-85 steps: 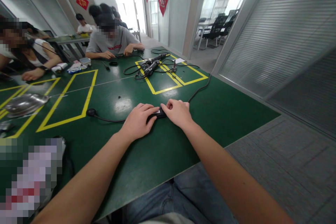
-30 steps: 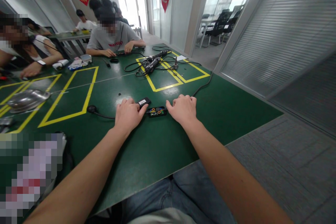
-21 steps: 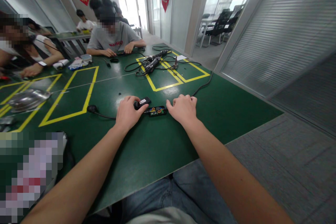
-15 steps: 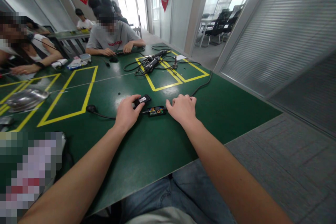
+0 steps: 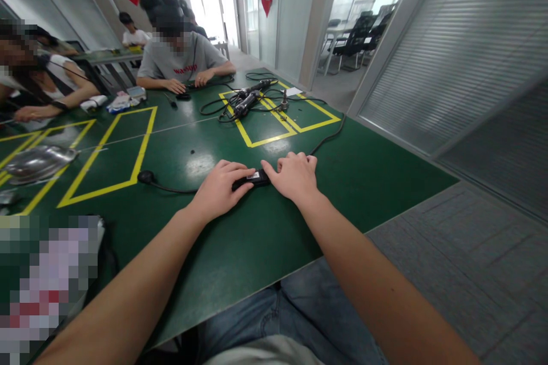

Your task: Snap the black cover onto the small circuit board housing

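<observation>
A black power adapter (image 5: 258, 177) lies on the green table between my hands, its cover with a white label now over the lower shell. The circuit board inside is hidden. My left hand (image 5: 221, 185) grips the cover's left part, fingers on the far side and thumb on the near side. At the adapter's right end is my right hand (image 5: 296, 174), its thumb touching the case and its other fingers curled around that end or the cord there; the exact hold is hidden. A black plug (image 5: 146, 177) on a cord lies to the left.
Black cord-fed tools (image 5: 248, 104) lie tangled inside yellow tape outlines. A metal piece (image 5: 284, 101) stands beside them. Clear plastic wrapping (image 5: 40, 162) lies at the left. Across the table a person in a grey shirt (image 5: 184, 60) handles black parts; another sits at the left.
My left hand has moved right and brought the labelled cover down over the open shell, hiding the circuit board. My right hand has stayed nearly in place, with its thumb now against the case.
</observation>
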A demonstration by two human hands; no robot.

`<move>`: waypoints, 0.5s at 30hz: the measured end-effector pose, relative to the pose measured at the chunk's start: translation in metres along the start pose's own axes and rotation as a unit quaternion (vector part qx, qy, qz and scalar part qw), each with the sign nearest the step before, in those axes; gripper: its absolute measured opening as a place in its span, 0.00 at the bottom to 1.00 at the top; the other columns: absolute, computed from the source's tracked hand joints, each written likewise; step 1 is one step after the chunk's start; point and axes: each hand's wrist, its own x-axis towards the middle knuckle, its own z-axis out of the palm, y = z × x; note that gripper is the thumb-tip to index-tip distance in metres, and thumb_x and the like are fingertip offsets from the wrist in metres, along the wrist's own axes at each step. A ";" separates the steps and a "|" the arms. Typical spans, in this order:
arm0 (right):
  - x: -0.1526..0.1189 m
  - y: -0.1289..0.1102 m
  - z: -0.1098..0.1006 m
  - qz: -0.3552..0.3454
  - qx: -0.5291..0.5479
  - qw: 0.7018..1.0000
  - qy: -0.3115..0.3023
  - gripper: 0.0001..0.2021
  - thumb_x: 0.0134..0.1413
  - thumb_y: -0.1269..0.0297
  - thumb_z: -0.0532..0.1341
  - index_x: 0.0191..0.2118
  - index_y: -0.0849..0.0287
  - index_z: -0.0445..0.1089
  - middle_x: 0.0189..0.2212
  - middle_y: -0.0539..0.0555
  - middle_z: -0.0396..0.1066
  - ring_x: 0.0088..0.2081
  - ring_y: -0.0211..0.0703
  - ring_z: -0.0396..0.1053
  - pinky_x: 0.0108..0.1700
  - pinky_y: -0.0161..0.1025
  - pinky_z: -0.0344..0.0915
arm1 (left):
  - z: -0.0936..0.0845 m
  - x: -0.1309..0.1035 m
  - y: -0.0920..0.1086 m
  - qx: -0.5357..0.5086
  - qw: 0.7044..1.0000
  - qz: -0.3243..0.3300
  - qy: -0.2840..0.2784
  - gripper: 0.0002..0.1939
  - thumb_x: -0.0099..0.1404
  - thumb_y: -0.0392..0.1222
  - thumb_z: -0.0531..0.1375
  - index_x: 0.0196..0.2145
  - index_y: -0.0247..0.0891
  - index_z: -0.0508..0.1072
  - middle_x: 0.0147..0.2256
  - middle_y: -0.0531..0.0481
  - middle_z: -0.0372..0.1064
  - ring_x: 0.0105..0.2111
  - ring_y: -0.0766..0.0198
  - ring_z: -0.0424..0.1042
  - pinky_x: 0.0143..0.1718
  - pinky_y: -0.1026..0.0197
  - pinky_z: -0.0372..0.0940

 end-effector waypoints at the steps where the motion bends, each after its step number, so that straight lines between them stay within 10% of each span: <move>1: 0.000 -0.001 0.000 -0.001 0.003 1.000 -0.004 0.31 0.75 0.38 0.54 0.39 0.57 0.85 0.47 0.65 0.79 0.54 0.65 0.69 0.58 0.59 0.57 | -0.001 0.000 0.000 0.002 1.000 0.001 -0.002 0.18 0.77 0.47 0.63 0.59 0.42 0.83 0.53 0.40 0.82 0.52 0.47 0.76 0.57 0.41 0.71; 15: 0.002 -0.002 0.003 -0.004 0.029 1.000 0.001 0.26 0.74 0.43 0.58 0.33 0.56 0.81 0.43 0.63 0.79 0.52 0.61 0.69 0.60 0.57 0.56 | 0.008 0.000 0.003 -0.072 0.996 -0.043 0.015 0.15 0.74 0.44 0.63 0.55 0.41 0.82 0.52 0.42 0.82 0.52 0.48 0.76 0.59 0.43 0.71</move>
